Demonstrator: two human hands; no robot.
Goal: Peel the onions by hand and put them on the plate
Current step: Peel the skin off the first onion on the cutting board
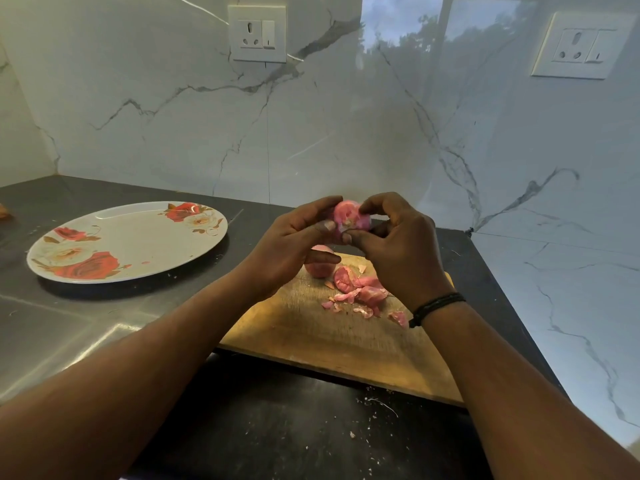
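Over on the left, the flowered plate [117,220] sits on the dark bench [69,327], and no onion is on it yet. Moving in, the left hand [291,247] cradles the onion [349,218] in curled fingers, lifted above the cutting board [332,337], thumb pressed against its near side. Right beside it, the right hand [398,244] has thumb and forefinger pinching at the onion's face, and that looks like a strip of skin being worked loose, though it's hard to tell how much skin is left from here. Below the hands, a second onion [320,268] waits on the board, partly hidden, with a scatter of pink peels [363,292] just to its right. So peeling is the step in hand. Next up, by my reading: strip the last skin clean, then carry this onion leftward across to the plate.
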